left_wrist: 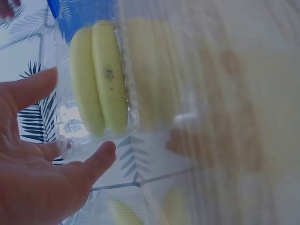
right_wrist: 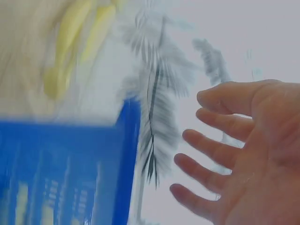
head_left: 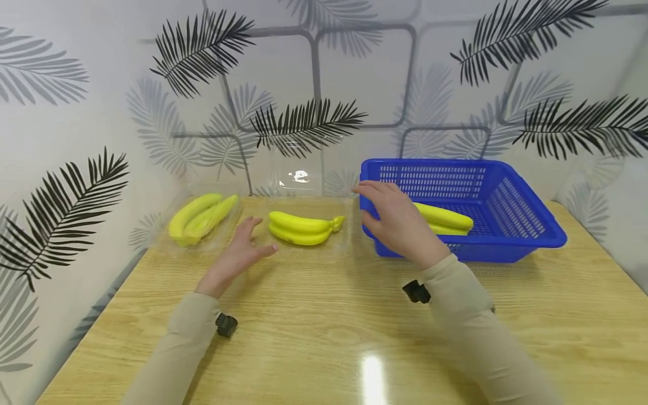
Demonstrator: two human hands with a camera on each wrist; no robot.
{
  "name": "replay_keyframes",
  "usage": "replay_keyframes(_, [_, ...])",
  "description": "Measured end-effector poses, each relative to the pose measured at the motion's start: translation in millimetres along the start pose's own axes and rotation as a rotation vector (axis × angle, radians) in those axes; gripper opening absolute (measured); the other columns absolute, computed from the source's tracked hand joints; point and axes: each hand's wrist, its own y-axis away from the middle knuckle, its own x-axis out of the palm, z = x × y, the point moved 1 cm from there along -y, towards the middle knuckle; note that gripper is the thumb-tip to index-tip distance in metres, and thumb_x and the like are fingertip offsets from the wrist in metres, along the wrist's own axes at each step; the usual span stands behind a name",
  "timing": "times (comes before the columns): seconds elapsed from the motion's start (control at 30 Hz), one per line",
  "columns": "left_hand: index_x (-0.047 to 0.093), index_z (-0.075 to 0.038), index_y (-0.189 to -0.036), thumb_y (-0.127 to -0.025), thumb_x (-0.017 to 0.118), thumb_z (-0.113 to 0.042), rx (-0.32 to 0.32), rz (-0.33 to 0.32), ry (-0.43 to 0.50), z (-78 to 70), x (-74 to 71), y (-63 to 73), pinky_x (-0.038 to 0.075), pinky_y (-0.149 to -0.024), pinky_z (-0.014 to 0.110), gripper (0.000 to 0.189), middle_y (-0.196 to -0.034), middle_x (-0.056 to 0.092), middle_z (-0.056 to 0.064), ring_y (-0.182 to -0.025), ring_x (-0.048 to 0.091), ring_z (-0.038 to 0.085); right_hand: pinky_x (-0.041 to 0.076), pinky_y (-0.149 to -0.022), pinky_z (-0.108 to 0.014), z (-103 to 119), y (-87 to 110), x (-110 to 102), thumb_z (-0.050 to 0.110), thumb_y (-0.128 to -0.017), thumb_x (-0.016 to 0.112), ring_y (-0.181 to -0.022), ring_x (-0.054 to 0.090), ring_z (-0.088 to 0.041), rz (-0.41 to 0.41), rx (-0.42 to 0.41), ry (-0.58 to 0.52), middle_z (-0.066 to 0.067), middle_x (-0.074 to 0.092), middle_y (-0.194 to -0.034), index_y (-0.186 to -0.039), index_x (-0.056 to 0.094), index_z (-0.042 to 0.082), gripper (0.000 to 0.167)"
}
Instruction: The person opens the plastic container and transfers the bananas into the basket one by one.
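A clear plastic box (head_left: pixel 309 256) with its lid raised at the back holds a bunch of yellow bananas (head_left: pixel 304 229). My left hand (head_left: pixel 240 253) is at this box's left side, its thumb and fingers spread apart. In the left wrist view the thumb and fingertips are close to the box wall, with bananas (left_wrist: pixel 110 79) inside it. My right hand (head_left: pixel 392 219) hovers by the left edge of the blue basket (head_left: pixel 506 243), fingers extended and holding nothing. In the right wrist view the palm shows bare beside the basket's rim (right_wrist: pixel 124 159).
More yellow bananas (head_left: pixel 445 218) lie inside the basket, partly behind my right hand. To the left, a second clear box holds another banana bunch (head_left: pixel 199 219). A leaf-patterned wall (head_left: pixel 354 79) rises behind the wooden table (head_left: pixel 304 337).
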Motion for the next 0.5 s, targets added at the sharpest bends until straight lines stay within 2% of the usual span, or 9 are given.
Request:
replay_keyframes(0.1, [0.017,-0.007,-0.157,-0.094,0.066,-0.025,0.075,-0.006,-0.057,-1.0,1.8,-1.7,0.017,-0.116,0.055,0.082,-0.163,-0.001,0.015,-0.146,0.012,0.038,0.036,-0.107,-0.051,21.1,-9.5,19.5,0.012,-0.094,0.065,-0.131,0.043,-0.033,0.042,-0.069,0.016,-0.014,0.05,-0.143,-0.14,0.053,0.006,0.048])
replay_keyframes(0.23, [0.014,-0.004,-0.157,-0.097,0.062,-0.024,0.159,0.023,-0.142,-4.1,4.1,-0.2,0.01,-0.117,0.054,0.079,-0.163,0.002,0.018,-0.148,0.004,0.035,0.04,-0.105,-0.05,37.4,-21.1,44.6,0.017,-0.095,0.065,-0.132,0.042,-0.03,0.129,-0.072,0.018,-0.011,0.047,-0.146,-0.143,0.05,0.009,0.051])
replay_keyframes(0.4, [0.008,-0.004,-0.158,-0.101,0.054,-0.032,0.161,0.05,-0.255,-5.4,7.0,4.4,0.01,-0.115,0.058,0.078,-0.163,-0.006,0.017,-0.148,-0.003,0.036,0.038,-0.107,-0.044,36.9,-34.6,71.1,0.016,-0.095,0.065,-0.134,0.041,-0.028,0.178,-0.017,0.018,-0.01,0.048,-0.145,-0.143,0.05,0.008,0.05])
replay_keyframes(0.5, [0.006,-0.003,-0.158,-0.103,0.046,-0.04,0.149,0.049,-0.385,-4.6,8.1,6.8,0.01,-0.115,0.059,0.077,-0.162,-0.009,0.017,-0.147,-0.007,0.037,0.037,-0.109,-0.044,33.0,-41.1,85.9,0.018,-0.096,0.065,-0.133,0.043,-0.029,0.227,0.025,0.024,-0.01,0.049,-0.145,-0.143,0.05,0.009,0.05])
